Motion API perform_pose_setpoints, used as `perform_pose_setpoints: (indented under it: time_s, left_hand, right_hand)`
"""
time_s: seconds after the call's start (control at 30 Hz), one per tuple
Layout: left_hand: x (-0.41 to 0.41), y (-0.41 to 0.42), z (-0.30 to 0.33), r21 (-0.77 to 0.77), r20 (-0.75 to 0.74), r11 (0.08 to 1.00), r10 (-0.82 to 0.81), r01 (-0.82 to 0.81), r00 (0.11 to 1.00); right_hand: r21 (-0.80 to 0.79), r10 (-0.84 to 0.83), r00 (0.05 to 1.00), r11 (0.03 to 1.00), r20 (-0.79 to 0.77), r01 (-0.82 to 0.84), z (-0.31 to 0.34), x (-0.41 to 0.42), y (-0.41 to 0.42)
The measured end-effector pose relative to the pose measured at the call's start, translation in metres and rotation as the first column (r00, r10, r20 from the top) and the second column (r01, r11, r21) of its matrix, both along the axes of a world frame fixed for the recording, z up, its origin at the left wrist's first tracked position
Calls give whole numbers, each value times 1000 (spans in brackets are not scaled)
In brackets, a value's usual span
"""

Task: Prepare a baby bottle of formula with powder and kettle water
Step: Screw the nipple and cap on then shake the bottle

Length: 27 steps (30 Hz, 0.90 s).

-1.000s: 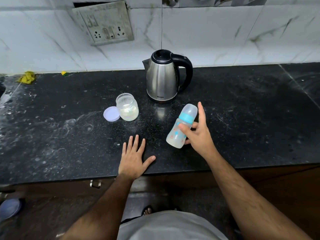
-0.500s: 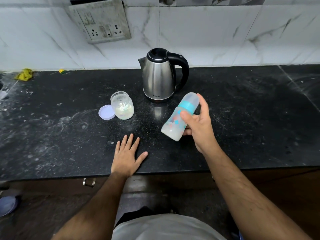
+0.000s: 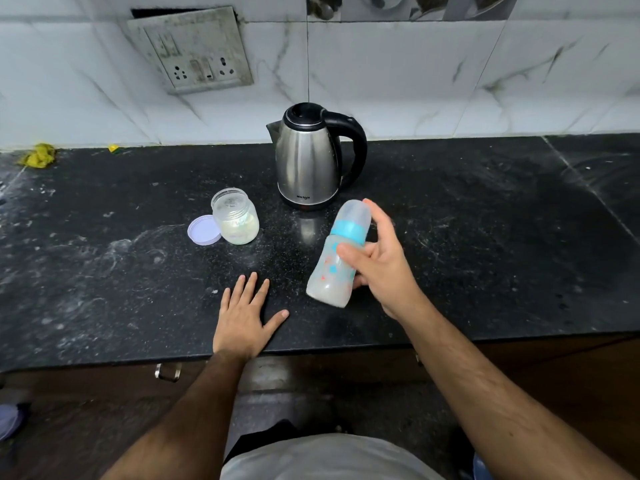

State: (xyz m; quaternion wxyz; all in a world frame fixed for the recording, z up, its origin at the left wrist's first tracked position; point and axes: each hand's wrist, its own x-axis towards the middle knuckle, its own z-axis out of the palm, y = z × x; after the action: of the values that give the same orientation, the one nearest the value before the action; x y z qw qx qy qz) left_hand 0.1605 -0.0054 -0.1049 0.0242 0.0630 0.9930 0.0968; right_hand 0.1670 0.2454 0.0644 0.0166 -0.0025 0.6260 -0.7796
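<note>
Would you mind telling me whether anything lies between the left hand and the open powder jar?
Nothing visible does. The left hand lies flat near the counter's front edge, and only bare counter separates it from the powder jar. The lid sits left of the jar, off that path.

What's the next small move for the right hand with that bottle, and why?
Probably another shake or two. The right hand holds the baby bottle tilted off the counter, its blue collar and cap on and milky liquid pooled at the base, so filling looks done. The open powder jar and kettle stand untouched, and the left hand rests flat on the counter.
</note>
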Motion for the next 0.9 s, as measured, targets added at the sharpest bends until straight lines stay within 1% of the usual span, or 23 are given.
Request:
perform_pose_setpoints:
  time_s: [0.03,0.07,0.17,0.2,0.23,0.3,0.33,0.37,0.47,0.5,0.53,0.63,0.67,0.7,0.8,0.83,0.87,0.9]
  left_hand:
    - [1,0,0,3,-4,1000,1,-1,1000]
    - [1,0,1,9,-8,1000,2,-1,1000]
    - [1,1,2,36,-21,999,7,-6,1000]
    - [0,1,2,37,-23,999,9,-8,1000]
    - [0,1,1,33,-22,999,9,-8,1000]
    - [0,0,0,29,-23,1000,11,-10,1000]
    - [0,-1,0,28,-25,1000,12,-11,1000]
    - [1,-1,-1,27,-26,1000,12,-11,1000]
    - [1,-1,-3,28,-28,1000,10,-10,1000]
    - [1,-1,-3,29,-30,1000,11,-10,1000]
    - [1,-2,-3,32,-30,999,11,-10,999]
    - [0,-1,-3,32,-30,999,12,-11,999]
    - [0,-2,-3,31,-31,999,12,-11,999]
    - [0,-1,-3,34,-32,999,12,-11,999]
    - [0,-1,-3,38,-36,999,13,-12,999]
    - [0,-1,-3,35,-37,999,14,-12,999]
    - [0,-1,-3,32,-35,999,14,-13,999]
    - [0,-1,-3,30,-32,999,14,-13,999]
  right_hand:
    - [-1,10,1000,1000,-8,-10,0,2,-1]
    - [-26,-25,1000,999,-18,25,1,1,-1]
    - [-144,-223,975,965,-18,218,3,-7,1]
    - [-152,-241,971,959,-6,237,3,-8,1]
    - [-132,-211,978,969,2,209,3,-7,0]
    - [-49,-64,998,997,11,64,1,-3,-4]
    - [-24,-19,1000,1000,6,19,2,-2,-5]
    - [-27,-26,1000,999,-9,26,3,-2,-4]
    - [-130,-234,972,964,-10,231,4,-11,0]
    - [-142,-276,961,951,2,274,5,-13,0]
    - [-131,-269,963,954,13,269,4,-13,0]
    - [-14,-62,998,998,16,62,3,-6,-7]
    - [-3,-36,999,999,0,36,3,-4,-8]
    - [-25,-60,998,998,-20,60,4,-5,-8]
    - [-137,-253,967,959,-13,249,6,-13,-7]
    - [-142,-263,965,955,-5,260,7,-13,-8]
    - [-123,-221,975,968,-5,219,7,-12,-10]
    - [-80,-143,990,987,-10,142,7,-10,-12]
